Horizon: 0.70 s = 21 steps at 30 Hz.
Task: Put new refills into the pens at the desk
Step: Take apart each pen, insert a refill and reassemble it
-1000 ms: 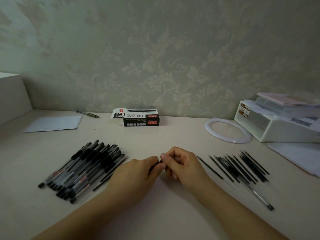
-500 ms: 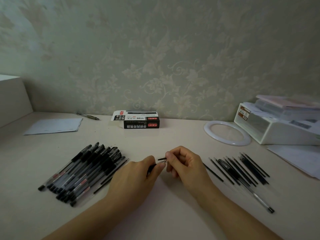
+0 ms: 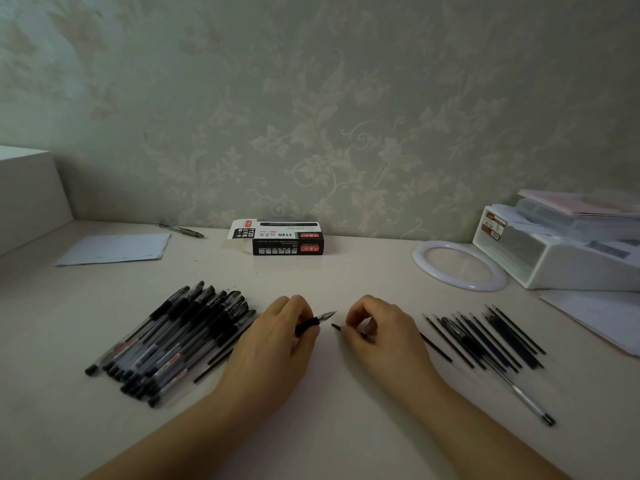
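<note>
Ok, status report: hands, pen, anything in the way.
Left hand holds pen front end, tip out. Right hand pinches refill. The two parts apart, gap between them bare.

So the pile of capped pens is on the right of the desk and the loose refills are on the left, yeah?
No, that is reversed. The head view shows the pile of capped pens on the left of the desk and the loose refills on the right.

The picture is dim and greenish-grey, with soft, even light and only faint shadows beneath the forearms (no glare anywhere). Wide-angle distortion bends the desk (image 3: 346,278) edges at left and right, and the corners look soft and darker.
</note>
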Each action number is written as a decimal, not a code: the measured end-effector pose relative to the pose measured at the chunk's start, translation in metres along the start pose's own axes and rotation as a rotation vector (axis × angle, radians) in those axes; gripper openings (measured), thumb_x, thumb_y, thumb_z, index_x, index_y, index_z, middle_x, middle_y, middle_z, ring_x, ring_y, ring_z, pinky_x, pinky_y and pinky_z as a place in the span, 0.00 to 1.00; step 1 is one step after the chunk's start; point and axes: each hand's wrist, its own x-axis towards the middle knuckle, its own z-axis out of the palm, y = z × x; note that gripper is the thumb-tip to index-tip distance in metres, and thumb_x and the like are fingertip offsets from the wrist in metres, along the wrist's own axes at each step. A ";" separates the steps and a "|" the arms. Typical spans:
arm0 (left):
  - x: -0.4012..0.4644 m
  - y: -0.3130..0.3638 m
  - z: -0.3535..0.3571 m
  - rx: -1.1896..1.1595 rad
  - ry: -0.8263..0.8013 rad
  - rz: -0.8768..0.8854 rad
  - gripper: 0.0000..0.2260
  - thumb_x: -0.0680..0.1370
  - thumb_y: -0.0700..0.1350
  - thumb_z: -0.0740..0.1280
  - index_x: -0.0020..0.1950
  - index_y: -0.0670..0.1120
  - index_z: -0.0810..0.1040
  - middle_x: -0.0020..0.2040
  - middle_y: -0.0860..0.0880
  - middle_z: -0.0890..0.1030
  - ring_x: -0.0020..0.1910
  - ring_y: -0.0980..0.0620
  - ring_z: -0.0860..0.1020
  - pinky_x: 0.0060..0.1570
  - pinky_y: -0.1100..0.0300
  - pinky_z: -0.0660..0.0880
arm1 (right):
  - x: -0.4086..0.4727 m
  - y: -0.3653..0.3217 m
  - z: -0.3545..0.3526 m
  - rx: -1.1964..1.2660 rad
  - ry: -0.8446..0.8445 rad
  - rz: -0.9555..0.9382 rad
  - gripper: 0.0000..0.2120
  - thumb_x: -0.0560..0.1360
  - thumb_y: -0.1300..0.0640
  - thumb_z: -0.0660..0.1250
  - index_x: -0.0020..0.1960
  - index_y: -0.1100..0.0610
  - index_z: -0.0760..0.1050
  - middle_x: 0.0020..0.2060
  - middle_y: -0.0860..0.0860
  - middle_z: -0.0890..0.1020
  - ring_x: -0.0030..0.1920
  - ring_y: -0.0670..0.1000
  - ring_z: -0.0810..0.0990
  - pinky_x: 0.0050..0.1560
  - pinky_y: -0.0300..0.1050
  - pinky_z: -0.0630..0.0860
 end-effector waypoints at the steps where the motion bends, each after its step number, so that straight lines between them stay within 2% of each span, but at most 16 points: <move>1: 0.001 0.000 0.000 -0.006 0.000 -0.002 0.04 0.78 0.51 0.64 0.46 0.53 0.71 0.43 0.57 0.72 0.38 0.57 0.73 0.38 0.59 0.73 | 0.001 0.000 0.000 0.020 0.003 0.008 0.03 0.74 0.55 0.69 0.42 0.50 0.75 0.38 0.41 0.78 0.41 0.44 0.75 0.45 0.43 0.76; 4: 0.000 -0.001 0.000 -0.021 -0.005 -0.001 0.03 0.78 0.50 0.65 0.46 0.53 0.73 0.43 0.57 0.72 0.39 0.58 0.74 0.41 0.58 0.75 | 0.002 0.000 -0.001 0.127 0.037 0.036 0.05 0.75 0.52 0.69 0.41 0.50 0.77 0.38 0.41 0.79 0.40 0.43 0.76 0.41 0.36 0.72; 7: 0.000 -0.001 0.000 -0.046 0.000 0.018 0.02 0.77 0.50 0.65 0.46 0.53 0.74 0.42 0.58 0.73 0.38 0.59 0.74 0.40 0.59 0.75 | 0.003 -0.002 -0.003 0.236 0.067 0.078 0.07 0.77 0.46 0.66 0.43 0.46 0.77 0.39 0.39 0.80 0.40 0.43 0.76 0.41 0.35 0.70; 10: 0.001 -0.001 0.000 -0.084 -0.007 0.060 0.02 0.77 0.50 0.66 0.47 0.53 0.75 0.42 0.58 0.73 0.38 0.58 0.74 0.40 0.57 0.76 | 0.003 -0.005 -0.005 0.279 0.003 0.083 0.09 0.76 0.42 0.66 0.43 0.45 0.79 0.39 0.35 0.81 0.40 0.41 0.76 0.40 0.31 0.69; 12: 0.001 0.001 0.000 -0.088 -0.016 0.091 0.03 0.77 0.51 0.65 0.48 0.53 0.77 0.42 0.58 0.74 0.37 0.58 0.74 0.39 0.56 0.75 | 0.003 -0.006 -0.005 0.283 -0.050 0.065 0.09 0.75 0.44 0.67 0.42 0.47 0.81 0.38 0.38 0.82 0.41 0.42 0.76 0.40 0.32 0.69; 17: 0.003 0.001 0.000 -0.099 -0.027 0.111 0.06 0.78 0.52 0.64 0.49 0.52 0.79 0.41 0.57 0.75 0.37 0.58 0.73 0.39 0.55 0.74 | 0.003 -0.006 -0.007 0.421 -0.101 0.078 0.08 0.75 0.50 0.70 0.40 0.53 0.82 0.32 0.46 0.82 0.32 0.40 0.75 0.36 0.31 0.69; 21: 0.003 0.001 0.001 -0.079 -0.072 0.101 0.08 0.80 0.52 0.61 0.50 0.53 0.79 0.42 0.56 0.75 0.39 0.58 0.73 0.41 0.55 0.72 | 0.003 -0.006 -0.008 0.448 -0.123 0.096 0.08 0.75 0.50 0.71 0.40 0.53 0.82 0.35 0.50 0.83 0.32 0.40 0.76 0.35 0.29 0.70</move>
